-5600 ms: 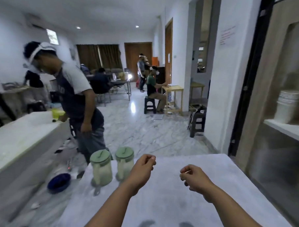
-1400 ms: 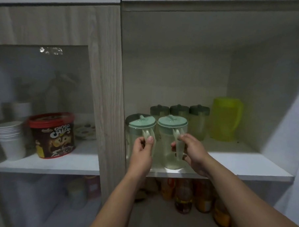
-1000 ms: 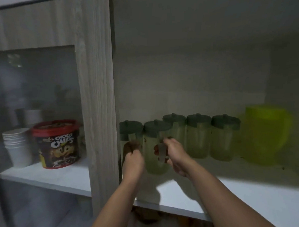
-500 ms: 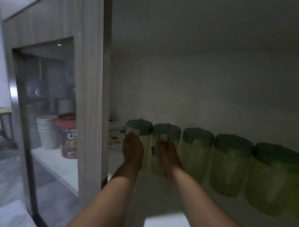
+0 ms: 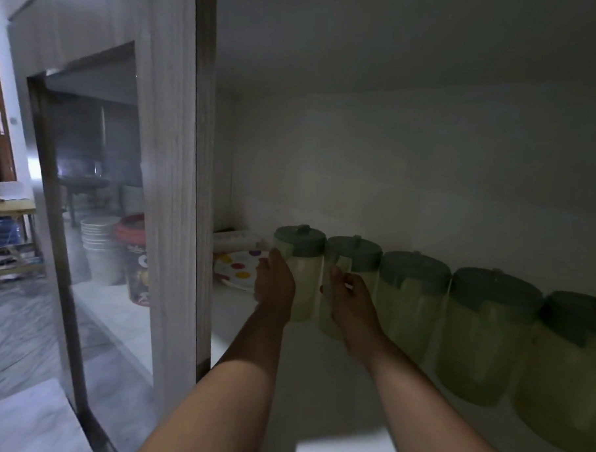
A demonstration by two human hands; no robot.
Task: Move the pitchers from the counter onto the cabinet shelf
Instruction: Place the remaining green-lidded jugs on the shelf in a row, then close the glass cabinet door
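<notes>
Both my arms reach deep into the dim cabinet. My left hand (image 5: pixel 274 282) is closed around the handle side of the leftmost green-lidded pitcher (image 5: pixel 303 277), which stands on the white shelf (image 5: pixel 316 390). My right hand (image 5: pixel 349 303) grips the handle of the second pitcher (image 5: pixel 354 262) beside it. Both pitchers stand upright at the left end of a row; three more green-lidded pitchers (image 5: pixel 409 306) run along the back wall toward the right.
A wooden divider post (image 5: pixel 175 186) stands left of my arms. Behind it sit a dotted plate (image 5: pixel 236 271), a stack of white cups (image 5: pixel 101 248) and a red-lidded tub (image 5: pixel 134 259). A glass door (image 5: pixel 85 216) stands at the left.
My head has come closer to the shelf, so the row looks larger. Both hands have stayed on the two left pitchers, which stand in line with the others.
</notes>
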